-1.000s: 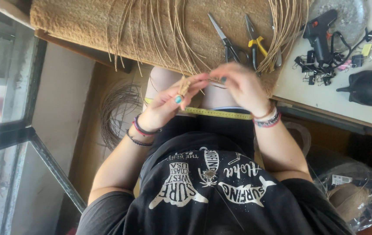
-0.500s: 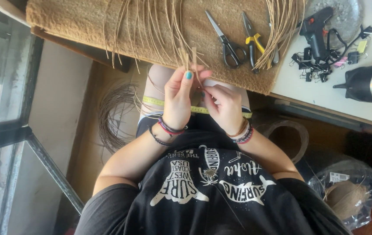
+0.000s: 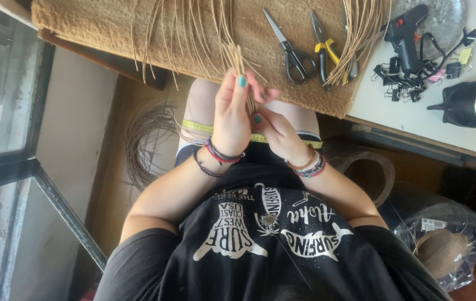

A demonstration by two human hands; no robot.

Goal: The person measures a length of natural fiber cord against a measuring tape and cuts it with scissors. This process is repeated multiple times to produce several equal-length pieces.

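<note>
Near the top middle of the frame, the left hand (image 3: 231,114) pinches a small bundle of thin tan reed strands (image 3: 237,58) between thumb and fingers, holding them upright just below the edge of the woven brown mat (image 3: 110,25) that covers the surface. The right hand (image 3: 279,134) sits close against it, slightly lower and to the right, fingers curled around the lower part of the same strands; exactly how tight that grip is I cannot tell, since the left hand covers part of it. To do this step well, I judge the strands need to stay even at their tips and flat against each other, so the pinch should sit close to where the working fingers act and not slide. Keeping both hands together over the lap gives control, and the loose reeds fanned across the mat at upper left and upper right should stay clear of the bundle so none get caught up. A yellow measuring tape (image 3: 201,127) lies across the thighs just beneath the hands. On the mat to the right lie scissors (image 3: 289,47) and yellow-handled pliers (image 3: 325,47), and farther right on the pale surface (image 3: 472,134) are a black glue gun (image 3: 404,36) and a cluster of black binder clips (image 3: 399,83), all well apart from the hands.
</note>
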